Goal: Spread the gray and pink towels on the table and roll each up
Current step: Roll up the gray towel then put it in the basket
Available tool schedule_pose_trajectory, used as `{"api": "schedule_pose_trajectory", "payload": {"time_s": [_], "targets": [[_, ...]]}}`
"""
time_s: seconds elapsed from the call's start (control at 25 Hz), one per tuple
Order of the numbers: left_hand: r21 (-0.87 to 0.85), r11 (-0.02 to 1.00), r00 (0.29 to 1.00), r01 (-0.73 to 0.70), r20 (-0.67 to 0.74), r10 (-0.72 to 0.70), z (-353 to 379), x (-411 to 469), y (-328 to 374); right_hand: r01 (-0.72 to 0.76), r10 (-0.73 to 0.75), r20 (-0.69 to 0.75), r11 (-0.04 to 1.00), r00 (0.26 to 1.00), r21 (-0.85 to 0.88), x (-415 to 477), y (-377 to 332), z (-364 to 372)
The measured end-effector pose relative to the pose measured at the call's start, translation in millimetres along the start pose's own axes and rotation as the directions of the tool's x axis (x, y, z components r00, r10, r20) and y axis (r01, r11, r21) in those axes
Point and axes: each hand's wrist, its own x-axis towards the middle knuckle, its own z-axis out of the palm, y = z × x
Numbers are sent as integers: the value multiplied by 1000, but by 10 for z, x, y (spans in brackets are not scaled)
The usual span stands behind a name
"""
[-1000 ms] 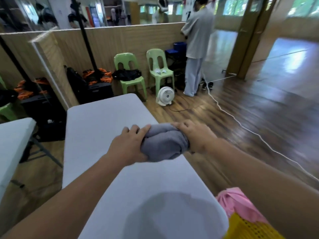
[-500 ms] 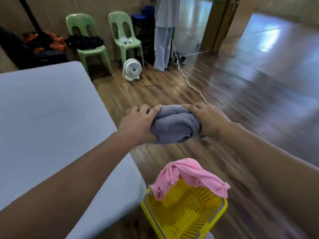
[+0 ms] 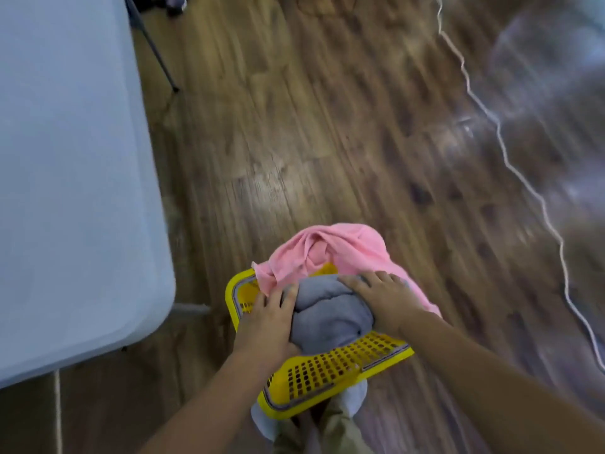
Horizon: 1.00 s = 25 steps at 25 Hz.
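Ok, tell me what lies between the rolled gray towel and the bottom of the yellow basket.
Hard to say for certain. Both hands, left hand and right hand, hold the rolled gray towel over the yellow perforated plastic basket. The crumpled pink towel drapes over the far rim and partly inside; the bottom itself is hidden.

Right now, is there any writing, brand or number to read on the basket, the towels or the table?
None: no text shows anywhere.
Yellow basket: only holes, no label.
Gray towel and pink towel: no tag visible.
White table: bare.
The picture is motion-blurred, so any small print would be lost.
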Motion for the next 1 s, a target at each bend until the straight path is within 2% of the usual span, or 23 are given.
{"api": "schedule_pose_trajectory", "payload": {"time_s": [0.12, 0.28, 0.4, 0.52, 0.64, 0.72, 0.8, 0.88, 0.96, 1.0], "targets": [[6, 999, 989, 48, 138, -49, 1001, 504, -87, 37, -40, 147, 999, 988, 25, 528, 172, 1196], [64, 994, 964, 87, 245, -100, 2373, 1312, -267, 30, -42, 238, 998, 970, 56, 1289, 436, 2642], [118, 985, 950, 123, 273, -151, 3204, 1695, -380, 22, -36, 233, 998, 972, 60, 1713, 517, 3447], [149, 980, 940, 134, 295, -173, 3698, 1787, -417, -8, 6, 283, 1000, 959, 7, 1933, 480, 3964], [108, 987, 909, 118, 388, -151, 3877, 1691, -430, 12, 14, 342, 997, 939, -73, 1944, 379, 4131], [70, 989, 904, 128, 402, -146, 3849, 1667, -448, 24, 10, 359, 995, 933, -92, 1906, 335, 4060], [53, 992, 901, 114, 416, -126, 3700, 1664, -415, 34, -7, 375, 997, 927, -67, 1845, 335, 3887], [62, 994, 901, 91, 420, -108, 3527, 1647, -365, 41, -33, 314, 999, 949, -19, 1768, 331, 3743], [65, 993, 905, 97, 410, -115, 3333, 1557, -306, 12, -11, 264, 1000, 965, -2, 1601, 313, 3509], [64, 994, 907, 90, 407, -108, 3216, 1476, -262, -19, 9, 287, 999, 958, 32, 1474, 289, 3371]]}}
